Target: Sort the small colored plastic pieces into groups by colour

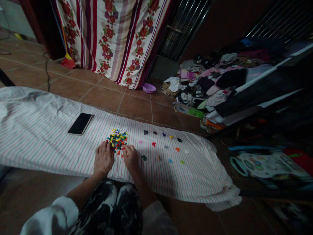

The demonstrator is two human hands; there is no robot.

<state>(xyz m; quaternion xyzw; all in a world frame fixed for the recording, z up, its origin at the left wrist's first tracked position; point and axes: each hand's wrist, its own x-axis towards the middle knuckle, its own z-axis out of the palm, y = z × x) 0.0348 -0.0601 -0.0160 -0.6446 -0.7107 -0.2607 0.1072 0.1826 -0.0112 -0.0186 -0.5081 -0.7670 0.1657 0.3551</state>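
Note:
A heap of small, many-coloured pieces (pixel 117 138) lies on the striped cloth (pixel 58 143) in front of me. My left hand (pixel 104 159) rests at the near left edge of the heap, its fingers stretched out and touching the pieces there. At the near right edge is my right hand (pixel 130 157), with its fingers curled and the fingertips together by the pieces; whether one is pinched between them is too small to make out. To the right, little groups sorted by colour sit in rows, among them a red group (pixel 153 144), an orange group (pixel 177 149) and a dark green group (pixel 144 158).
A phone (pixel 80 124) lies on the cloth left of the heap. Beyond the cloth's far edge, a purple basin (pixel 149 88) stands on the tiled floor near a hanging flowered curtain (pixel 110 39). Piled clothes (pixel 202 78) fill the back right.

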